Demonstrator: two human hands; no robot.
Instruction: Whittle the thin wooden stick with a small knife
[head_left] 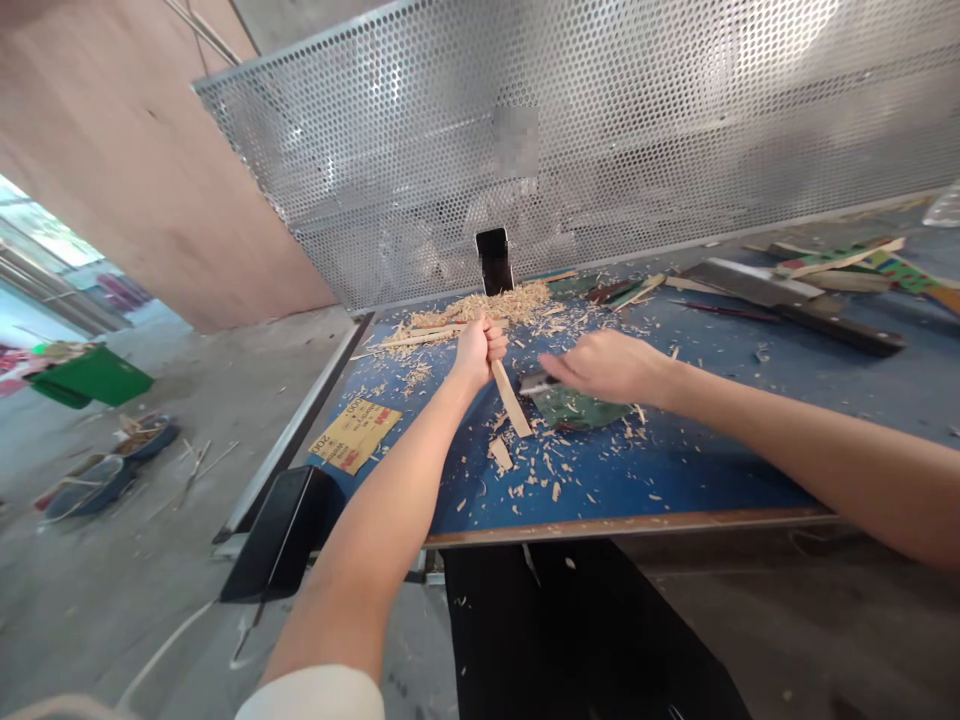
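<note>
My left hand [480, 350] is closed in a fist around the upper end of a flat wooden stick [511, 398], whose lower end rests on the blue tabletop [675, 470]. Just to the right, my right hand [604, 365] is closed on a small knife or blade [534, 381] with its metal end pointing at the stick. Under the right hand lies a dark green pad [581, 410]. Wood shavings [510, 303] are piled behind the hands and scattered over the table.
A phone [494, 260] stands upright against the perforated metal screen [600, 130]. A large cleaver [787, 300] and wooden strips [840, 262] lie at the back right. A yellow card [355, 433] sits near the table's left edge. Green bin [94, 377] and sandals [112, 465] on the floor.
</note>
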